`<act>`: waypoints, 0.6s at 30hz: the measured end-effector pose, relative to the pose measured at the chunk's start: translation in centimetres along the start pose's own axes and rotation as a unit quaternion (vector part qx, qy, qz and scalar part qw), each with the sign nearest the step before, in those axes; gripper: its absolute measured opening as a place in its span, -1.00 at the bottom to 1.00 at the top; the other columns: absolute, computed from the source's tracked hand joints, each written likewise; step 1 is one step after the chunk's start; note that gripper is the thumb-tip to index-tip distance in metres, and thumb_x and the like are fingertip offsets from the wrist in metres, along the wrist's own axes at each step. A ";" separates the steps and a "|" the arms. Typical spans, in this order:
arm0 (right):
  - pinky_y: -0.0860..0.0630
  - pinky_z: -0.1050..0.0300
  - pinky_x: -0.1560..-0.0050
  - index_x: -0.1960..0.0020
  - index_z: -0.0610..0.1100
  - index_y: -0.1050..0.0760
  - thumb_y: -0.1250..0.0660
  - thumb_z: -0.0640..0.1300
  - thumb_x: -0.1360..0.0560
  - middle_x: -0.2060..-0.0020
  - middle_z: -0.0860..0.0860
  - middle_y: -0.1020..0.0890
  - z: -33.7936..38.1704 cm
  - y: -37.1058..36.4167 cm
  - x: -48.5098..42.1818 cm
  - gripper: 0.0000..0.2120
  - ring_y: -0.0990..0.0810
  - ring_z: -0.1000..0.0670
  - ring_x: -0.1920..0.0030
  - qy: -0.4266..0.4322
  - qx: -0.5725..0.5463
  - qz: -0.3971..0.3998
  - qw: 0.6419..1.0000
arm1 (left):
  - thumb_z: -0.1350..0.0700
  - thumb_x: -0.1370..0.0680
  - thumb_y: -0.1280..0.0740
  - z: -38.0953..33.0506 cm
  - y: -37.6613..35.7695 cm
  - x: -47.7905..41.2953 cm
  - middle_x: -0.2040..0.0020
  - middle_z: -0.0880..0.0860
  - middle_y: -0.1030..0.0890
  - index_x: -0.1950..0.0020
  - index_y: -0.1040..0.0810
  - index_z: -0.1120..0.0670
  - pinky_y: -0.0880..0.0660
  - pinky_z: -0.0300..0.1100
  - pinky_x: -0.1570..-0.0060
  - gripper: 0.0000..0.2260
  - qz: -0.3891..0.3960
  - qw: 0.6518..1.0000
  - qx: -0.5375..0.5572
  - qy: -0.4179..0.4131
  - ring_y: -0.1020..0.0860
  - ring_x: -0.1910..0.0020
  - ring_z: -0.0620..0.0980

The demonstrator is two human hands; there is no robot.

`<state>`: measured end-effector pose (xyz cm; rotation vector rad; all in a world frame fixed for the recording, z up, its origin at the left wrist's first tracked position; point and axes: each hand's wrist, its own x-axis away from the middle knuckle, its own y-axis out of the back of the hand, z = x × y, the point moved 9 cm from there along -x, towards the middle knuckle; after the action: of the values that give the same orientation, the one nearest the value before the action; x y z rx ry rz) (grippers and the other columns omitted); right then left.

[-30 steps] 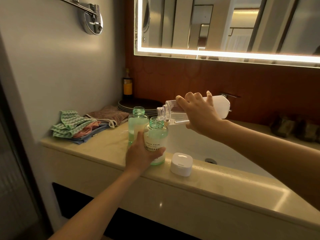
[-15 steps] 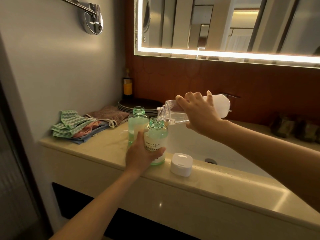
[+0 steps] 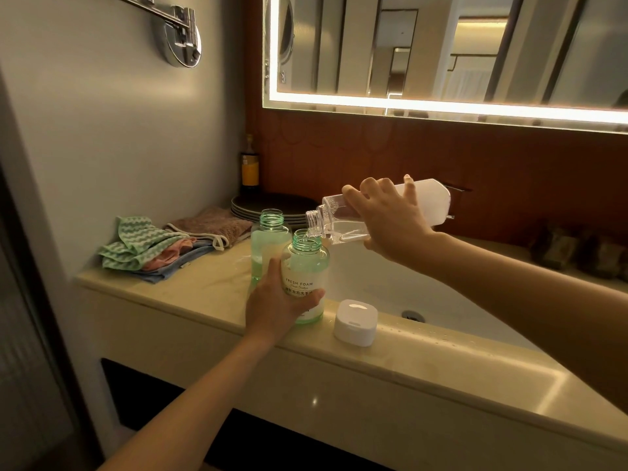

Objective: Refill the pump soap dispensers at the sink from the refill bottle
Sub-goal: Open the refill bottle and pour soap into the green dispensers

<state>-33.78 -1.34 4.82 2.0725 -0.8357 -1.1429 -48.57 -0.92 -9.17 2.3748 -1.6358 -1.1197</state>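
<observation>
Two green-tinted soap dispenser bottles stand uncapped on the counter edge left of the sink. My left hand (image 3: 277,305) grips the nearer dispenser (image 3: 307,266), labelled FRESH FOAM. The second dispenser (image 3: 268,243) stands just behind it to the left. My right hand (image 3: 390,220) holds the clear refill bottle (image 3: 343,219) tipped almost level, its open mouth right over the nearer dispenser's neck, with clear liquid running down into it. A white cap (image 3: 356,322) lies on the counter rim to the right of the dispensers.
Folded cloths (image 3: 163,246) lie on the beige counter (image 3: 210,283) at the left. Dark stacked plates (image 3: 272,205) and a dark bottle with a yellow label (image 3: 249,168) sit in the back corner. The white sink basin (image 3: 380,287) lies to the right, below a lit mirror (image 3: 441,49).
Nothing has visibly moved; the refill bottle stays tipped over the nearer dispenser.
</observation>
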 end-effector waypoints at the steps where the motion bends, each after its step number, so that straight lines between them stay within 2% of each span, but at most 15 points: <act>1: -0.05 -0.32 -0.38 -0.45 -0.04 -0.07 -0.37 -0.12 -0.45 -0.34 -0.08 -0.30 0.0 0.0 0.0 -0.32 -0.27 -0.12 -0.34 0.000 0.000 -0.001 1.000 | -0.13 -0.27 -0.52 0.0 0.0 0.0 0.00 -0.01 -0.56 -0.27 -0.33 0.02 -0.40 -0.16 0.20 -0.33 0.000 1.000 0.001 -0.001 -0.54 0.03 0.07; 8: -0.05 -0.34 -0.37 -0.44 -0.04 -0.09 -0.38 -0.14 -0.44 -0.34 -0.09 -0.30 0.1 0.2 -0.2 -0.32 -0.27 -0.13 -0.34 0.003 0.005 -0.008 1.000 | -0.13 -0.27 -0.52 -0.1 0.0 0.0 -0.02 0.01 -0.56 -0.30 -0.32 0.02 -0.43 -0.13 0.16 -0.31 0.000 1.000 0.003 -0.003 -0.53 0.01 0.09; 18: -0.04 -0.35 -0.37 -0.44 -0.03 -0.08 -0.36 -0.12 -0.46 -0.34 -0.08 -0.30 0.2 0.6 -0.5 -0.33 -0.26 -0.13 -0.35 0.011 0.016 -0.017 1.000 | -0.13 -0.27 -0.52 0.1 0.0 0.0 0.00 0.00 -0.56 -0.27 -0.33 0.01 -0.38 -0.17 0.18 -0.33 0.002 1.000 0.003 -0.001 -0.54 0.02 0.08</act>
<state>-34.30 -1.36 5.38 2.1291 -0.8160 -1.1288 -48.60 -0.88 -9.22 2.3747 -1.6462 -1.1184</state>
